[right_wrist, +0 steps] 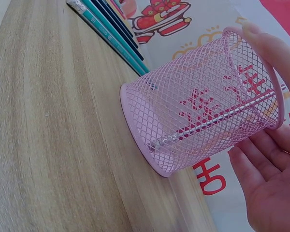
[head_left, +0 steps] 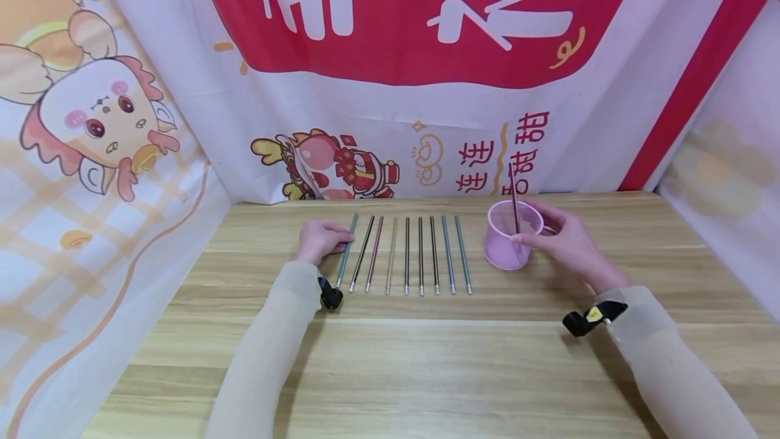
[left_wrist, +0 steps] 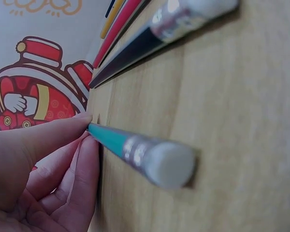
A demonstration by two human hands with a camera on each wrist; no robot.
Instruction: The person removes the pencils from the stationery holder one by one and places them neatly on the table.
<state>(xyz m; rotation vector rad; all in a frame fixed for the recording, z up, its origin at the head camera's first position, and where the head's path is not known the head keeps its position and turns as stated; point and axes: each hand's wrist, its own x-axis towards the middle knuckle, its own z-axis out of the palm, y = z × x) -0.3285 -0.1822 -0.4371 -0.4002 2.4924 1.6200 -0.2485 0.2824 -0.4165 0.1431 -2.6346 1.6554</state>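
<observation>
In the head view, my left hand (head_left: 319,241) pinches a teal pencil (head_left: 345,259) at the left end of a row on the table; its white eraser (left_wrist: 171,164) points toward me. Beside it lie a black pencil (head_left: 362,255), a dark red pencil (head_left: 374,255), a pale pencil (head_left: 392,256) and several more black and blue ones. My right hand (head_left: 567,242) holds a pink mesh pencil cup (right_wrist: 183,96), thumb at the rim and fingers round the far side. One dark reddish pencil (head_left: 514,198) leans inside the cup, eraser end down.
A wooden table (head_left: 426,371) carries everything. Behind it hangs a printed red and white cloth (head_left: 414,46), meeting the table's back edge. Another patterned cloth (head_left: 91,222) hangs at the left. Black wrist cameras (head_left: 331,295) are strapped over both sleeves.
</observation>
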